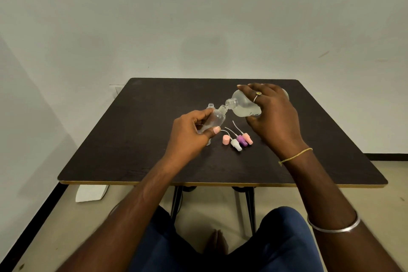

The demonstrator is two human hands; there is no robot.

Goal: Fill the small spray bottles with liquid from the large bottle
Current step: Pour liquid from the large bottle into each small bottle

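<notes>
Here, above the middle of the dark tabletop [132, 150], the left hand [189, 134] grips a small clear spray bottle [215, 119] round its body, tilted with its open neck pointing up and to the right. The right hand [273, 115] clasps the large bottle [242, 104] from above, tipped so its open mouth slants down and almost meets the small bottle's neck. Another small bottle [210, 106] stands upright and uncapped just behind the held one, toward the far edge. Spray caps [238, 141], pink, white and purple with thin white tubes, lie clustered between the hands, nearer the front edge.
</notes>
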